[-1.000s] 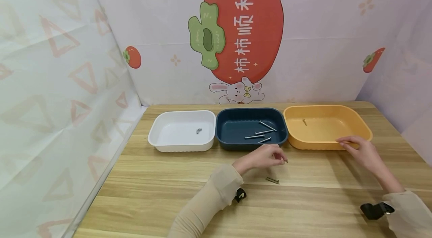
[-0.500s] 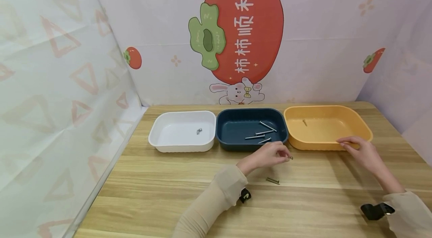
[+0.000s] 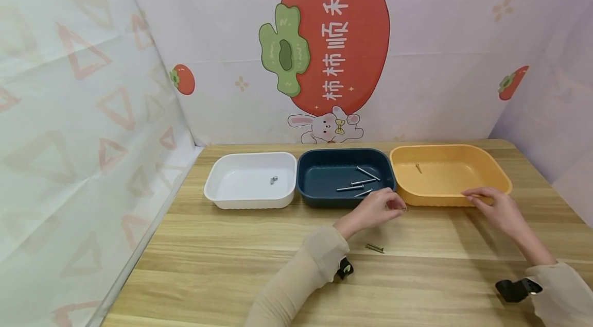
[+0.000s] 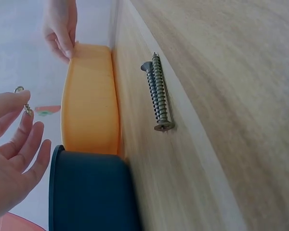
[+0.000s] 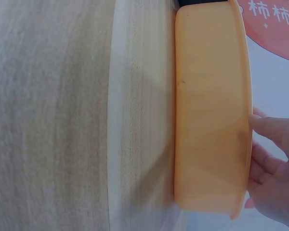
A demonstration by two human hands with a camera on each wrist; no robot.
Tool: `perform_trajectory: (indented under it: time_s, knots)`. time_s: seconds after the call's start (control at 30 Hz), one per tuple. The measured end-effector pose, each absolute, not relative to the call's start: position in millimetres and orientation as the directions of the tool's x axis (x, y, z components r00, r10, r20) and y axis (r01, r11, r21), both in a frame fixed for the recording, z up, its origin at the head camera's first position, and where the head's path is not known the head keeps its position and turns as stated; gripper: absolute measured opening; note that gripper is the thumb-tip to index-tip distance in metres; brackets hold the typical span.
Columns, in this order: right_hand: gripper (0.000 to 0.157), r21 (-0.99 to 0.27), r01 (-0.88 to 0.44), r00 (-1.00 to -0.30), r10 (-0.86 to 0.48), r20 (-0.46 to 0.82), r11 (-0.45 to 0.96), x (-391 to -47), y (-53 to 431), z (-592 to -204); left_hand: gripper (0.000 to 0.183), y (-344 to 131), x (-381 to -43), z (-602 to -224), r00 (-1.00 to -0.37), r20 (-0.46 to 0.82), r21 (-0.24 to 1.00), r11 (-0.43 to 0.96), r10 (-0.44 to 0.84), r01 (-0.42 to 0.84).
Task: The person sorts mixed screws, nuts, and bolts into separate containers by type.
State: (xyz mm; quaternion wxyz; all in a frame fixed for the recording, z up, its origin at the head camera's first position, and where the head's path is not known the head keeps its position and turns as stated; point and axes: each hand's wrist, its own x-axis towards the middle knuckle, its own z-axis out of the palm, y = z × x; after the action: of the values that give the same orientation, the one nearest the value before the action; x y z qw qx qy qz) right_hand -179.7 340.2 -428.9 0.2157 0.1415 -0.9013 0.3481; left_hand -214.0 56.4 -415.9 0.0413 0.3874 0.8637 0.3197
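Observation:
My left hand (image 3: pixel 374 208) pinches a small brass-coloured screw (image 4: pixel 27 109) between thumb and fingertips. It is over the front edge of the dark blue tray, close to the yellow tray (image 3: pixel 449 200). My right hand (image 3: pixel 500 211) grips the front rim of that yellow tray near its right corner, thumb on the near side in the right wrist view. One small screw (image 3: pixel 418 168) lies inside the yellow tray. Two threaded screws (image 4: pixel 158 94) lie side by side on the wooden table, below my left hand in the head view.
The dark blue tray (image 3: pixel 315 202) holds several long silver screws or bolts (image 3: pixel 350 188). To its left, a white tray (image 3: pixel 250 203) contains a few tiny metal pieces (image 3: pixel 274 179). All three trays stand in a row along the back of the wooden table (image 3: pixel 222 265).
My left hand has moved right and toward the back, carrying the screw closer to the yellow tray. My right hand has stayed on the tray's rim.

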Motion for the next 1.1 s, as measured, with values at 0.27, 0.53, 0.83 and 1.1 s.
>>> perform_trajectory:
  time_s: [0.27, 0.53, 0.83, 1.1]
  knots:
    - [0.008, -0.565, -0.407, -0.866, -0.107, 0.489, 0.717, -180, 340, -430, 0.009, 64, -221, -418, -0.731, 0.225, 0.589, 0.507, 0.644, 0.629]
    - [0.007, -0.562, -0.412, -0.862, -0.106, 0.496, 0.718, -180, 341, -430, 0.009, 72, -227, -414, -0.754, 0.241, 0.602, 0.515, 0.611, 0.610]
    - [0.008, -0.569, -0.408, -0.866, -0.106, 0.488, 0.715, -180, 341, -430, 0.007, 83, -234, -414, -0.771, 0.263, 0.605, 0.524, 0.580, 0.600]
    - [0.009, -0.565, -0.398, -0.871, -0.106, 0.479, 0.723, -180, 342, -430, 0.006, 92, -239, -418, -0.814, 0.263, 0.638, 0.540, 0.518, 0.549]
